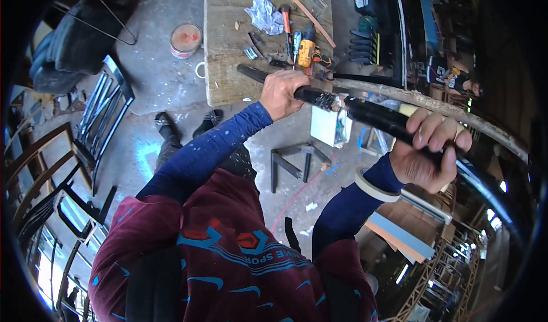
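Observation:
A long black rod (379,115) runs slantwise in front of me, above the near right corner of the wooden table. Around its left part my left hand (283,94) is closed, and the rod's tip sticks out past it over the tabletop. Farther right, my right hand (431,151) has its fingers wrapped round the thicker part. Between the hands is a rough joint or break (340,101) with pale material showing; whether the two parts are firmly joined I cannot tell. A pale ring (375,187) sits round my right wrist, over the blue sleeve.
On the wooden table (228,88) lie a yellow drill (306,52), a hammer (286,21), a screwdriver (297,41) and crumpled plastic or paper (265,15). A can (186,40) stands left of it. Black chairs (105,114) crowd the left; a small black frame (294,161) stands on the floor.

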A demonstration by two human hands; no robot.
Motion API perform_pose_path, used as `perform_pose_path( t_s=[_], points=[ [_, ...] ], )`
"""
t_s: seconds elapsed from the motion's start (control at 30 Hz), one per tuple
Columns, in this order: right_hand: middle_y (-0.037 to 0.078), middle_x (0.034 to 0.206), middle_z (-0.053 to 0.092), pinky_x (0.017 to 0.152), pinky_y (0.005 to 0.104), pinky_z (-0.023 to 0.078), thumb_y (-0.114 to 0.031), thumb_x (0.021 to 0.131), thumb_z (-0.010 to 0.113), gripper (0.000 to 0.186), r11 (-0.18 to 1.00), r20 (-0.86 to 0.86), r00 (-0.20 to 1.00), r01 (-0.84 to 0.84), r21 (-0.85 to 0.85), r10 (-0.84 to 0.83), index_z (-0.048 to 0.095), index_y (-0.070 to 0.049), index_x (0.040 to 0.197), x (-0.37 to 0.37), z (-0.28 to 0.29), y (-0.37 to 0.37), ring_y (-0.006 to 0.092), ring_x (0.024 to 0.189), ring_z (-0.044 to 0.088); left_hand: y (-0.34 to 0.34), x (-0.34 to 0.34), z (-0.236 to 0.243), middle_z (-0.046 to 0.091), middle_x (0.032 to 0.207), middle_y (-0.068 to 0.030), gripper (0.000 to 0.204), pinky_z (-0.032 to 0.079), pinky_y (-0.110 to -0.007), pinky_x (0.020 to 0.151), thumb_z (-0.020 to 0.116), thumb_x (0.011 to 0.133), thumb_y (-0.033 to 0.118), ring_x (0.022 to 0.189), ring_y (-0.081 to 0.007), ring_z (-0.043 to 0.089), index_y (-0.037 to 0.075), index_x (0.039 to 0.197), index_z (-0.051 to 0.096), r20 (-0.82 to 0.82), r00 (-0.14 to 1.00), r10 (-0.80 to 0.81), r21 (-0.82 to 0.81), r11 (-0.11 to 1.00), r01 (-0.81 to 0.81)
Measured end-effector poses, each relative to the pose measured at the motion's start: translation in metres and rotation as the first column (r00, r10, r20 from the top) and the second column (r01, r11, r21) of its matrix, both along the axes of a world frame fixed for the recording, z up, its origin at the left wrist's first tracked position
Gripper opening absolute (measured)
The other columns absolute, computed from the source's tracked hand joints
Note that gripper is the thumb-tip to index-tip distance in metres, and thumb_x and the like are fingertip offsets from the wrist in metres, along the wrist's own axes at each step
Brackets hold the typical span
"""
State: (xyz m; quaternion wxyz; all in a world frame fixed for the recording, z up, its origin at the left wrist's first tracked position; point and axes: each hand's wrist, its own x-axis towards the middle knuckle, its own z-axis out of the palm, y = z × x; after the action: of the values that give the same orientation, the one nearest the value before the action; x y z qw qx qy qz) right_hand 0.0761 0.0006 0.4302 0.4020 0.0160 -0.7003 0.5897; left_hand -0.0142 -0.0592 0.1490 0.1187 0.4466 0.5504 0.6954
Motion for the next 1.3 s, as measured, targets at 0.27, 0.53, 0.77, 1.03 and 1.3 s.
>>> perform_pose_path(
  t_s=[0.27,0.53,0.77,1.03,1.3],
  points=[
    [0.005,0.073,0.062,0.053,0.0303,0.054,-0.020,0.088,0.067,0.033,0.992,0.039,0.991,-0.127,0.027,0.125,0.052,-0.007,0.113,0.014,-0.004,0.004,0.0144,0.055,0.061,-0.028,0.000,0.017,0.058,0.084,-0.0088,0.037,0.047,-0.043,0.070,0.076,0.066,0.016,0.082,-0.0313,0.062,0.010,0.101,0.064,-0.035,0.994,0.101,0.016,0.995,-0.100],
    [0.007,0.070,0.065,0.051,0.0291,0.058,-0.017,0.085,0.070,0.028,0.992,0.049,0.992,-0.121,0.047,0.119,0.053,-0.007,0.105,0.037,0.000,0.016,0.0143,0.052,0.064,-0.009,0.018,0.022,0.058,0.080,-0.0075,0.033,0.048,-0.040,0.068,0.078,0.071,0.022,0.077,-0.0285,0.063,0.009,0.099,0.066,-0.121,0.989,-0.090,0.022,0.995,0.093],
    [0.009,0.070,0.066,0.047,0.0297,0.057,-0.015,0.083,0.073,0.028,0.998,0.062,0.998,-0.026,0.059,0.022,0.051,-0.007,0.098,0.058,0.002,0.014,0.0152,0.051,0.064,0.000,0.040,0.022,0.057,0.080,-0.0047,0.034,0.046,-0.039,0.068,0.078,0.071,0.025,0.075,-0.0256,0.061,0.011,0.099,0.066,-0.138,0.989,-0.051,-0.028,0.998,0.047],
    [0.007,0.067,0.063,0.048,0.0284,0.057,-0.013,0.085,0.072,0.028,0.998,0.039,0.998,0.049,0.045,-0.051,0.047,-0.008,0.096,0.075,0.004,0.021,0.0146,0.053,0.064,0.004,0.043,0.018,0.057,0.081,-0.0044,0.036,0.046,-0.039,0.069,0.079,0.069,0.025,0.077,-0.0252,0.062,0.011,0.101,0.067,-0.146,0.985,-0.088,-0.045,0.996,0.082],
    [0.005,0.065,0.061,0.049,0.0290,0.058,-0.014,0.085,0.072,0.029,0.999,0.038,0.999,0.019,0.046,-0.021,0.048,-0.007,0.098,0.074,0.001,0.021,0.0146,0.053,0.063,0.006,0.041,0.020,0.057,0.081,-0.0046,0.036,0.046,-0.039,0.069,0.079,0.070,0.025,0.077,-0.0254,0.062,0.011,0.101,0.066,-0.149,0.982,-0.116,-0.066,0.992,0.107]
  ],
)
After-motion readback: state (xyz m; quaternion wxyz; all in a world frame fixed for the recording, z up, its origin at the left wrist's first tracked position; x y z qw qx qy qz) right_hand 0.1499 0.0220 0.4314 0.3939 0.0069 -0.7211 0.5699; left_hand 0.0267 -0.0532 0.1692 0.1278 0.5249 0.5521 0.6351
